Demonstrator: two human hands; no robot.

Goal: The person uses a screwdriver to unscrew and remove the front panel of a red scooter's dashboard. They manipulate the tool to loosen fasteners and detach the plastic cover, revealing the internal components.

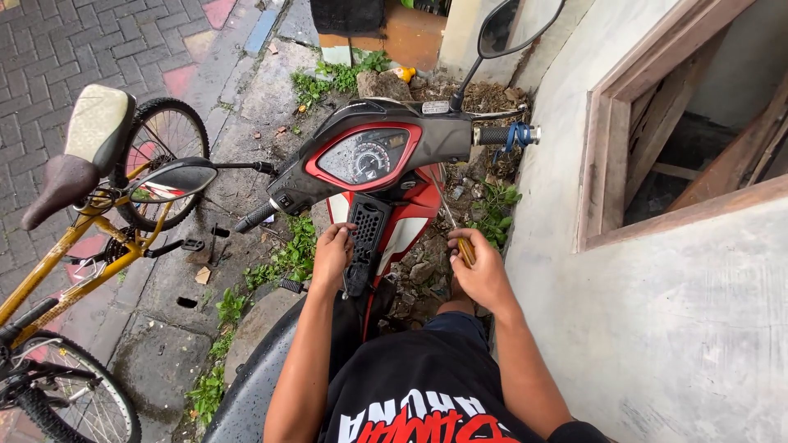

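Grey wall (657,328) crowds you at 3 o'clock, a yellow bicycle (90,238) at 9. Your left hand (332,254) pinches the black vented panel (365,238) below the scooter's gauge cluster (365,156); your right hand (484,275) grips a screwdriver (460,238), shaft pointing toward 11 o'clock.

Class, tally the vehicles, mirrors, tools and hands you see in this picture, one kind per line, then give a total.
Motor scooter: 1
Yellow bicycle: 1
Mirrors: 2
Screwdriver, held in the right hand: 1
Hands, with the left hand on the black panel: 2
Total: 7
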